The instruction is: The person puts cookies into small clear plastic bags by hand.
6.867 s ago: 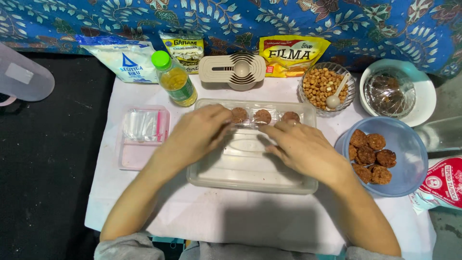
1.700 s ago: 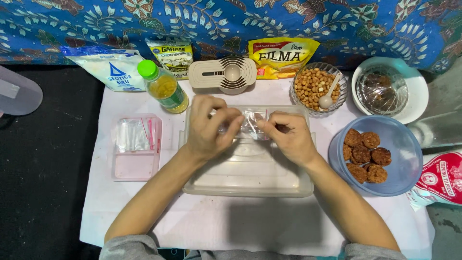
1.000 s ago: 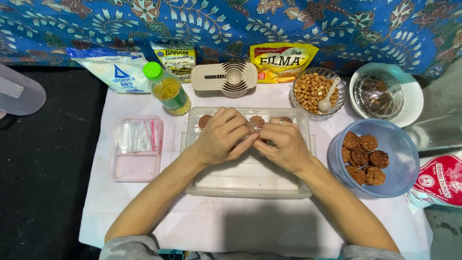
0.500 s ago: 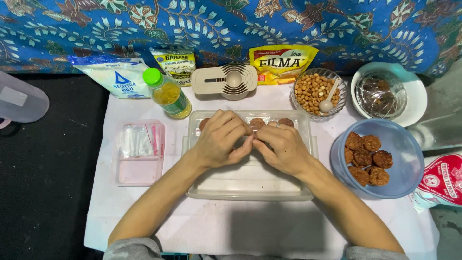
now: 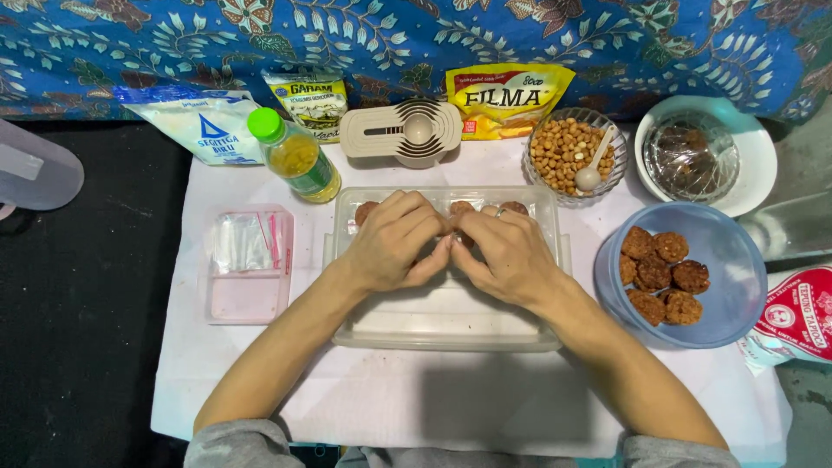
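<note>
While both hands, left (image 5: pixel 394 243) and right (image 5: pixel 511 256), curl fingertip to fingertip round a small brown ball (image 5: pixel 457 240) over the clear tray's (image 5: pixel 451 329) far end on the counter (image 5: pixel 485 399), light, even pinching would likely suit, setting it beside the far row of balls (image 5: pixel 513 208).

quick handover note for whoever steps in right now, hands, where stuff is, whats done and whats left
Left hand and right hand: fingertips pressed together over the clear rectangular plastic container, pinching something small; what it is stays hidden.
Done: about three brown round patties sit along the container's far edge.
Left: six more brown patties wait in the blue round plastic bowl on the right; most of the container is bare.
Pink tray of small clear plastic bags lies to the left.
</note>
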